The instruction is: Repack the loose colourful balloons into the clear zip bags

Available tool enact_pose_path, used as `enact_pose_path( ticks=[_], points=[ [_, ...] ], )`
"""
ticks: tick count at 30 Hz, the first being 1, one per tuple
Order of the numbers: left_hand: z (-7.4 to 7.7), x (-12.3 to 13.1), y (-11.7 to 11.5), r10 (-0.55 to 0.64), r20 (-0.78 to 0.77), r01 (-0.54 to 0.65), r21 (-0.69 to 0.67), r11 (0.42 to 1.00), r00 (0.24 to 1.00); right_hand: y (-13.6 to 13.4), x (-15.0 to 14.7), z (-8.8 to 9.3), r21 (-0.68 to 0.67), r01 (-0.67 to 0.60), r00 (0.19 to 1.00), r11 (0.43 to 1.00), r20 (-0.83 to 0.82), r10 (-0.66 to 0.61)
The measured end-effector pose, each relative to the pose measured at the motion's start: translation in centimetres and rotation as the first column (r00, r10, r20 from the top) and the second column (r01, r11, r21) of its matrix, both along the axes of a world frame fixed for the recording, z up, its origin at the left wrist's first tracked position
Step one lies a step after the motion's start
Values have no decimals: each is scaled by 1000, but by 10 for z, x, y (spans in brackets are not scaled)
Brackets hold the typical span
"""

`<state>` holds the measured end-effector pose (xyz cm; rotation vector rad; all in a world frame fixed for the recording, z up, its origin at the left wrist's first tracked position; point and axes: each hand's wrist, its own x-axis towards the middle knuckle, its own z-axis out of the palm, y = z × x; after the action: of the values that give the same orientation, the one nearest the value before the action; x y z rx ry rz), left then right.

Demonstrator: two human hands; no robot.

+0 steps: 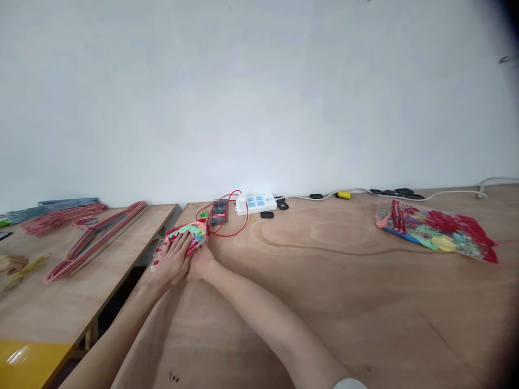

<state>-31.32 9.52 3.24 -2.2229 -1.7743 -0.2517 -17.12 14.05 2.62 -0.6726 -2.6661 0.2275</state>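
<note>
A clear plastic bag with red print (194, 229) lies near the left edge of the wooden table. Soft-looking green, orange and yellow pieces show through it; I cannot make out their kind. My left hand (176, 258) rests on top of the bag with its fingers stretched out flat. Close beside it, my right hand (200, 263) is against the bag's near right side. The fingers of that hand are hidden by the bag and the left hand. A similar plastic bag (438, 232) lies far to the right, out of reach of both hands.
Against the wall stand a white power strip (256, 203), a blurred-out phone-like object (219, 212) and a red cable (243, 229). Small black items (266, 214) and a yellow one (344, 194) lie along a white cord. Across a gap, the left table (133, 243) bears bundled hangers (95, 237).
</note>
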Motion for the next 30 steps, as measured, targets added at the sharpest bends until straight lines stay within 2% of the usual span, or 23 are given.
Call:
enact_pose_path(
  ticks=[4, 9, 13, 15, 18, 21, 23, 25, 27, 30],
  points=[
    [-10, -13, 8, -1, 24, 2, -11, 1000, 1000, 2, 24, -7, 32, -17, 999, 999, 41, 16],
    [-25, -23, 13, -54, -17, 54, 1, 999, 998, -5, 51, -17, 43, -11, 989, 999, -147, 17],
    [-35, -29, 17, -79, -56, 79, 9, 997, 995, -16, 67, -15, -10, 83, 968, 997, -236, -83],
    [-37, -31, 17, -92, -55, 92, 0, 996, 994, -20, 72, -11, -21, 109, 953, 994, -281, -111],
    [-33, -35, 15, -148, -33, 146, -36, 989, 988, -22, 73, -9, 46, 66, 937, 997, -347, -46],
    [-27, -38, 11, -189, 87, 194, -56, 979, 978, -22, 70, -14, 88, 53, 944, 995, -329, -21],
    [-24, -38, 12, -99, 254, 107, -17, 994, 962, -21, 68, -20, 82, 62, 957, 995, -288, -36],
    [-22, -36, 17, 36, 394, -46, 17, 999, 918, -21, 67, -24, 90, 41, 965, 995, -260, -16],
    [-21, -32, 28, 150, 451, -181, 24, 983, 880, -21, 67, -25, 109, -16, 970, 994, -240, 42],
    [-18, -24, 42, 240, 442, -264, -8, 964, 864, -20, 68, -21, 140, -123, 969, 982, -197, 149]
  ],
)
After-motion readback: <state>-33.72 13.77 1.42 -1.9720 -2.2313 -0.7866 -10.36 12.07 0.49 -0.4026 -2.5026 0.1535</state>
